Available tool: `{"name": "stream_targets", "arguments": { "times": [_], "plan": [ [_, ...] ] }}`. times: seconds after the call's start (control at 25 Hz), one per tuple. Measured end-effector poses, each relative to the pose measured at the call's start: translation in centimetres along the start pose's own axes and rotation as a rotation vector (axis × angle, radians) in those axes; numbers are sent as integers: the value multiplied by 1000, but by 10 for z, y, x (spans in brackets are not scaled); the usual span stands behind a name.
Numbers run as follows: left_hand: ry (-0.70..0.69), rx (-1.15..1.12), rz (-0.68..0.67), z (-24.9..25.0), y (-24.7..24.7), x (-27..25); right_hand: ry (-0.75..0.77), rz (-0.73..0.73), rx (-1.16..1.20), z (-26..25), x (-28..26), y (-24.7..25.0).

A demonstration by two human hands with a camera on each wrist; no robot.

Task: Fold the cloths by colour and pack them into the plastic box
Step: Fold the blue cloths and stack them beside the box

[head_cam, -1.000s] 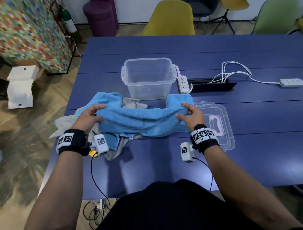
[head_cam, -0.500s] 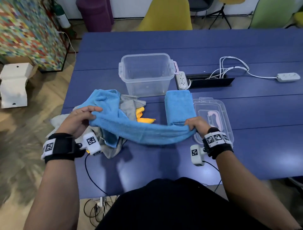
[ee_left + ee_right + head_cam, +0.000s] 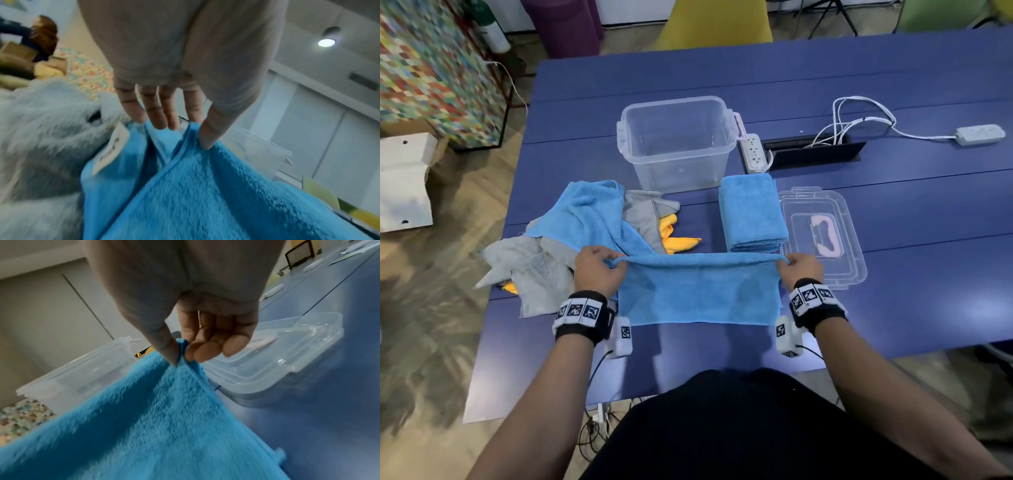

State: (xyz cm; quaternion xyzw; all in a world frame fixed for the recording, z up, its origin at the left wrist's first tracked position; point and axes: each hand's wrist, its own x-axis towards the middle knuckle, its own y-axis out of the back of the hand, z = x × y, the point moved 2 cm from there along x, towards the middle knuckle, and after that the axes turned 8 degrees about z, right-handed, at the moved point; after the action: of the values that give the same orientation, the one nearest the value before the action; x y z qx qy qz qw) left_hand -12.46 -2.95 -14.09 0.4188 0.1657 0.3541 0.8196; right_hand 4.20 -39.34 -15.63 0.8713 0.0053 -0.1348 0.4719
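Observation:
A blue cloth (image 3: 698, 294) hangs stretched flat between my hands over the near part of the table. My left hand (image 3: 599, 265) pinches its upper left corner, and the wrist view shows thumb and fingers (image 3: 164, 120) nipping the blue cloth (image 3: 185, 194). My right hand (image 3: 799, 267) pinches the upper right corner, thumb against fingertips (image 3: 197, 353) on the cloth (image 3: 144, 418). A folded blue cloth (image 3: 751, 212) lies right of centre. The clear plastic box (image 3: 678, 144) stands empty behind it. A pile of blue (image 3: 589, 212), grey (image 3: 530, 270) and yellow cloths (image 3: 678, 238) lies at the left.
The box's clear lid (image 3: 822, 236) with a pink handle lies right of the folded cloth. A white power strip (image 3: 755, 152), a cable slot (image 3: 815, 154) and a second strip (image 3: 979, 134) sit behind. Chairs stand beyond the far table edge.
The blue cloth was a bunched band sagging between my hands; now it is pulled taut and hangs open and flat. Both hands moved nearer to me and lifted the top edge.

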Motion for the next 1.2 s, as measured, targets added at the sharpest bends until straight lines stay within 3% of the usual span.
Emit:
{"name": "stream_targets", "arguments": {
  "times": [0.08, 0.2, 0.4, 0.52, 0.64, 0.72, 0.8, 0.88, 1.04, 1.2],
  "plan": [
    [106, -249, 43, -8, -2, -3, 56, 42, 99, 5, -1, -3],
    [199, -552, -1, -12, -1, -12, -34, 0, 452, 2, -11, -4],
    [142, -563, 31, -8, 0, -31, -86, -21, 541, 10, -15, -13],
    [291, -547, -27, -18, -15, -36, -142, -106, 433, 19, -6, -8],
    [511, -610, -62, -34, -41, -41, -205, -71, 400, 25, -8, -9],
    [587, -474, -167, -46, -57, -48, -203, -129, 278, 35, -14, -18],
    [565, -208, -265, -58, -62, -60, -189, -167, 110, 50, -21, -28],
    [516, -68, -266, -62, -60, -74, -168, -173, 18, 64, -24, -39],
    [293, -128, -209, -52, -59, -86, -138, -215, -96, 73, -22, -46],
    [348, -124, -129, -55, -62, -81, -179, -210, -51, 74, -21, -36]
  ]
}}
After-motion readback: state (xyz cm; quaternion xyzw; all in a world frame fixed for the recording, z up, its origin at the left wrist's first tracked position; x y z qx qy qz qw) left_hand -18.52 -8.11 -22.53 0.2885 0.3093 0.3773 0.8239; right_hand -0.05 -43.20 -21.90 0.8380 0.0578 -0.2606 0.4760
